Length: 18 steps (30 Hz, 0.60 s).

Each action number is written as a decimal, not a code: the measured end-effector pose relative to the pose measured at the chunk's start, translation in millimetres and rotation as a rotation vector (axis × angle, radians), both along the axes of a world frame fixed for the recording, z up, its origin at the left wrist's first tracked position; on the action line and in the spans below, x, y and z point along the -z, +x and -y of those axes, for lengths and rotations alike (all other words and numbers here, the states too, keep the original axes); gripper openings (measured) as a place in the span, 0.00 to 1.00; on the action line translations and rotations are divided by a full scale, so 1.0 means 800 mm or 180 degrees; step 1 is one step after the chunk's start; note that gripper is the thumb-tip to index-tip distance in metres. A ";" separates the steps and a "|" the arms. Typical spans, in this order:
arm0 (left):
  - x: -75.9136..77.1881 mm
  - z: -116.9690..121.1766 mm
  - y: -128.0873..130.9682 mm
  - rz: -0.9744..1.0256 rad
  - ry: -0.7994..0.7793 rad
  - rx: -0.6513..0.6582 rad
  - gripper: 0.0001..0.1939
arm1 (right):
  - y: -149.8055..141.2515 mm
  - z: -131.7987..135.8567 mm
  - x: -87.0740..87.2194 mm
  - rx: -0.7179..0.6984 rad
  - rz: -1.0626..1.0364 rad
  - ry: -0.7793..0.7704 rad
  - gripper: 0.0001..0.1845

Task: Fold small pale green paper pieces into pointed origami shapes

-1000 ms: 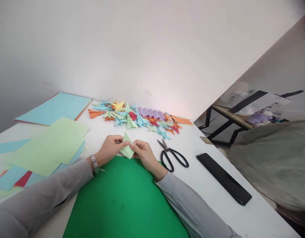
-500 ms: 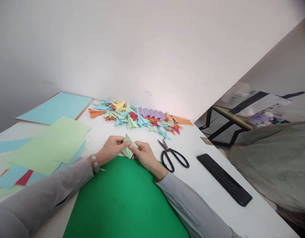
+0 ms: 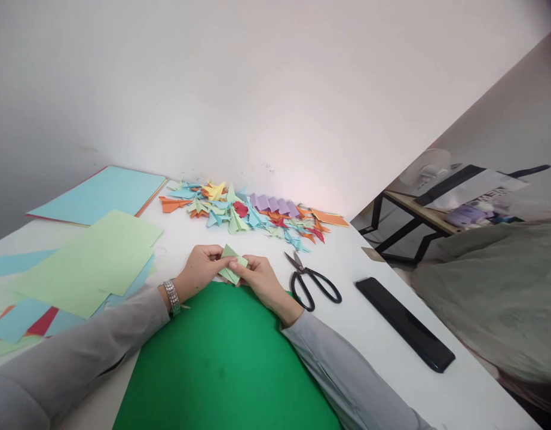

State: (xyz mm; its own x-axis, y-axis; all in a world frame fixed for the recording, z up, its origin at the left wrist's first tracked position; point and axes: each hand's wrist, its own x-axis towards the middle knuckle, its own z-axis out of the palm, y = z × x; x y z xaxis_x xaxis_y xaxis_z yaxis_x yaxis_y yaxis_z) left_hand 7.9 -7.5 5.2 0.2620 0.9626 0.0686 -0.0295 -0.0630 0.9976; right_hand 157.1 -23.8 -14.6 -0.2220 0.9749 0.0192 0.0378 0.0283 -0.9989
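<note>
A small folded piece of light green paper (image 3: 229, 276) is held between both hands, just above the far edge of a large green sheet (image 3: 222, 358). My left hand (image 3: 201, 270) pinches it from the left, thumb on top. From the right, my right hand (image 3: 260, 276) grips it with the thumb pressed on its face; the fingers behind the paper are partly hidden. Black-handled scissors (image 3: 308, 279) lie slightly open on the table, right of my right hand.
Behind the hands lies a heap of folded coloured paper pieces (image 3: 239, 222). Light green sheets (image 3: 87, 263) and a blue-topped paper stack (image 3: 105, 192) are at left. A long black case (image 3: 405, 325) lies at right, near a person in a greenish garment (image 3: 495, 292).
The light green paper has been turned slightly, and its top point has tipped a little to the left. Both hands stay in nearly the same place.
</note>
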 end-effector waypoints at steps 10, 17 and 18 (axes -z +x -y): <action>0.000 -0.003 -0.003 0.0003 -0.0005 0.0222 0.13 | -0.001 0.001 -0.002 0.0364 -0.0364 -0.0151 0.19; -0.002 -0.004 -0.004 0.0012 -0.0096 0.0352 0.11 | 0.001 0.003 -0.004 0.0106 -0.0315 -0.0106 0.17; -0.002 -0.004 -0.004 -0.0032 -0.0121 0.0343 0.12 | 0.001 0.002 -0.004 0.0062 -0.0295 -0.0064 0.17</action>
